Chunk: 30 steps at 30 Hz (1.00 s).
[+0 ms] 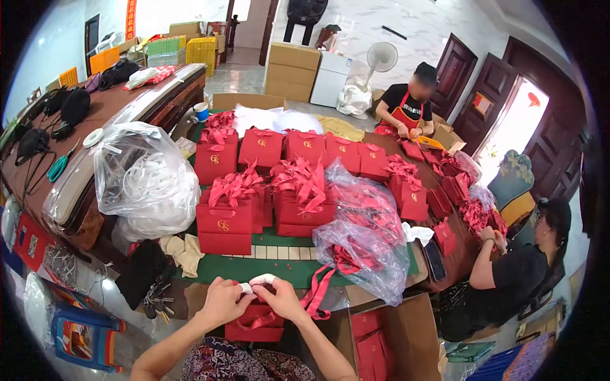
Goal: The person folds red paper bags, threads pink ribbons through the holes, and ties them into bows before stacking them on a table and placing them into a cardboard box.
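Note:
Just above a red gift bag [254,324] in the lap, my left hand [225,300] and my right hand [278,297] meet fingertip to fingertip. White wrapping shows on fingers of both hands. Each hand's fingers are pinched together; whatever lies between them is too small to make out. The bag's ribbon handle hangs under my right hand. A loose red ribbon [318,295] lies to the right. Ahead, rows of red bags with gold lettering [223,223] stand on the table, some heaped with ribbons [298,181].
Clear plastic bags of red ribbon [365,254] lie right of centre, a bag of white ribbon [152,184] at left. An open carton [413,330] with red bags stands at lower right. One person [413,101] works across the table, another [518,273] at right.

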Available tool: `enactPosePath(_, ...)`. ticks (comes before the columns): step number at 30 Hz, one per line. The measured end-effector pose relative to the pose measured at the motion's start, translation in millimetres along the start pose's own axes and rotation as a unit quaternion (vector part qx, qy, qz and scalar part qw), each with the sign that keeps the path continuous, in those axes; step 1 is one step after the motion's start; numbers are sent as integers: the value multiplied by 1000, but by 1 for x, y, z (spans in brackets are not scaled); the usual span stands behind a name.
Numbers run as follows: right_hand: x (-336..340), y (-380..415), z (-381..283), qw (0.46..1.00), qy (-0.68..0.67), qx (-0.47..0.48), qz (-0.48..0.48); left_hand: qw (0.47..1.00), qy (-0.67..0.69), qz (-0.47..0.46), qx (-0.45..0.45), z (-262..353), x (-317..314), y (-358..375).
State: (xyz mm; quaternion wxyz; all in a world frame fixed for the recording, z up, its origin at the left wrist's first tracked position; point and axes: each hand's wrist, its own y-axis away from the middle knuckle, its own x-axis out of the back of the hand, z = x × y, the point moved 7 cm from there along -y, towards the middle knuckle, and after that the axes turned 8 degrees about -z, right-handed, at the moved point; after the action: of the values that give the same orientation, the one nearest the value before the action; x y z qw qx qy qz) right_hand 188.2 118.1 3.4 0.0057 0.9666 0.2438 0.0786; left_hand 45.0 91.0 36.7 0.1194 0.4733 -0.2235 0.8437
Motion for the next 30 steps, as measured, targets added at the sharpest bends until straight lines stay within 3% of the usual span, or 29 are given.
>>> enactPosePath(2,4,4,-12,994,88,61,26,1000,-3,2,-10,7,3,-1)
enactPosePath(5,12,12,-8,994,70,67,52,995,99,14,26,14,16,1)
enactPosePath(7,19,18,-5,995,8,62,76,973,152,168,48,9,31,18)
enactPosePath(8,20,19,-2,995,9,60,76,973,153,168,49,7,24,25)
enactPosePath(10,27,20,13,993,-48,29,107,930,300,154,147,-22,-6,49)
enactPosePath(11,27,19,16,991,-61,31,114,902,364,83,218,-37,-31,60)
enactPosePath(12,26,18,17,991,-59,29,116,901,367,82,218,-35,-27,61)
enactPosePath(14,23,13,17,989,-85,21,116,931,324,-24,166,-18,-20,53)
enactPosePath(15,20,9,13,988,-98,30,119,904,365,-89,205,-19,-29,54)
enactPosePath(18,24,-2,11,985,-12,85,147,935,319,-52,147,6,-1,48)
enactPosePath(20,25,-6,8,991,25,49,124,932,326,-65,144,2,-2,49)
enactPosePath(21,22,-9,10,993,58,10,98,923,334,-97,166,0,-4,52)
enactPosePath(25,34,-17,6,983,86,45,157,902,350,-162,194,14,4,63)
enactPosePath(30,41,-22,0,968,141,61,198,910,350,-124,187,15,1,74)
